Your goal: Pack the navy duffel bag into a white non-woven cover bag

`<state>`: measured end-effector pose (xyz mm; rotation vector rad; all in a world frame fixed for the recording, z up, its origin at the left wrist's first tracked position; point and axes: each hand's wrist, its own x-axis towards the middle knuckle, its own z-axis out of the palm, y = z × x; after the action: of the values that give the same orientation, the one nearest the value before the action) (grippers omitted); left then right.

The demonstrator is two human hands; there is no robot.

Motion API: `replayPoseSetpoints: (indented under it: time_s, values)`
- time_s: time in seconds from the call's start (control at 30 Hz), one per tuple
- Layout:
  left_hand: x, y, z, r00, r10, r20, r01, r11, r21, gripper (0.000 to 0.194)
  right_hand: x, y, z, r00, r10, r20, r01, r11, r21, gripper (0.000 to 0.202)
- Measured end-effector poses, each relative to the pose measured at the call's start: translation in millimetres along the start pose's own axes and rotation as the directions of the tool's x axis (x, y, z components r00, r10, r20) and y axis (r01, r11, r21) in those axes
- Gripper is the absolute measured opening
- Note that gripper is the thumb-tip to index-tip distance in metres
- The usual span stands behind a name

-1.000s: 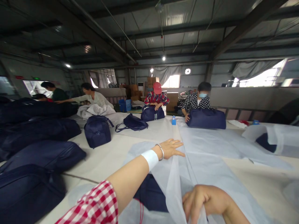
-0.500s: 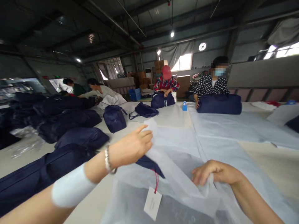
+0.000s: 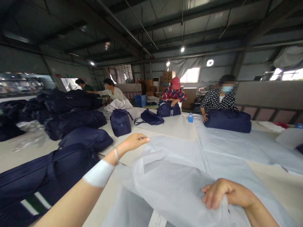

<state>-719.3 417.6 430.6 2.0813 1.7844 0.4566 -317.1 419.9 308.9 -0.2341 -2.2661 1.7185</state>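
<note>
Roughly midway, I judge: right hand (image 3: pixel 224 193) clutches the white cover bag (image 3: pixel 175 183); left hand (image 3: pixel 133 142), at its far edge, seems loosely open.

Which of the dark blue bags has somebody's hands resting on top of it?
The navy bag at the table's far end, with white stripes, in front of the person in the red cap; their hands rest on top. The small upright bag and flat bag nearby lie untouched.
</note>
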Motion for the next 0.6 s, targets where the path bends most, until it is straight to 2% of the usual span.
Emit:
replayPoseSetpoints:
  time_s: [0.03, 0.07, 0.1, 0.17, 0.2, 0.27, 0.33, 0.37, 0.43, 0.53, 0.6]
  values:
    - [29, 8, 0.9, 0.997, -0.046, 0.066, 0.043, 0.998, 0.054, 0.065, 0, 0, 0, 1.000, 0.005, -0.004, -0.005, 1.000, -0.005, 0.041]
    - [56, 15, 7.0, 0.978, -0.078, 0.193, 0.065, 0.995, 0.072, 0.070, 1, 0, 1, 1.000, 0.012, -0.007, -0.012, 1.000, -0.009, 0.043]
    - [80, 22, 17.8, 0.925, -0.123, 0.360, 0.103, 0.992, 0.074, 0.075, 1, 1, 1, 1.000, 0.020, -0.008, -0.020, 1.000, -0.012, 0.043]
    - [115, 30, 49.1, 0.794, -0.209, 0.571, 0.140, 0.977, 0.163, 0.082, 0, 2, 1, 1.000, 0.023, -0.010, -0.023, 1.000, -0.011, 0.045]
    - [127, 31, 67.0, 0.744, -0.242, 0.623, 0.143, 0.968, 0.206, 0.082, 0, 3, 1, 1.000, 0.021, -0.010, -0.021, 1.000, -0.009, 0.045]
    - [141, 29, 100.3, 0.713, -0.263, 0.650, 0.127, 0.960, 0.250, 0.074, -1, 4, 1, 1.000, 0.014, -0.008, -0.014, 1.000, -0.002, 0.045]
    - [147, 20, 123.2, 0.718, -0.225, 0.659, 0.111, 0.971, 0.210, 0.056, -1, 5, 0, 1.000, 0.015, 0.002, -0.015, 1.000, 0.004, 0.045]
    - [149, 14, 129.1, 0.731, -0.198, 0.653, 0.108, 0.978, 0.176, 0.047, -2, 6, 0, 1.000, 0.012, 0.008, -0.012, 1.000, 0.007, 0.045]
    - [154, -1, 129.7, 0.788, -0.143, 0.598, 0.113, 0.990, 0.088, 0.034, -2, 6, -1, 1.000, 0.004, 0.010, -0.004, 1.000, 0.012, 0.044]
    - [158, -32, 107.3, 0.906, -0.102, 0.411, 0.134, 0.990, -0.050, 0.033, -2, 7, -3, 1.000, 0.007, 0.011, -0.007, 1.000, 0.009, 0.039]
    - [152, -59, 83.4, 0.958, -0.110, 0.266, 0.146, 0.982, -0.119, 0.034, -3, 8, -4, 1.000, 0.007, 0.016, -0.007, 1.000, 0.008, 0.039]
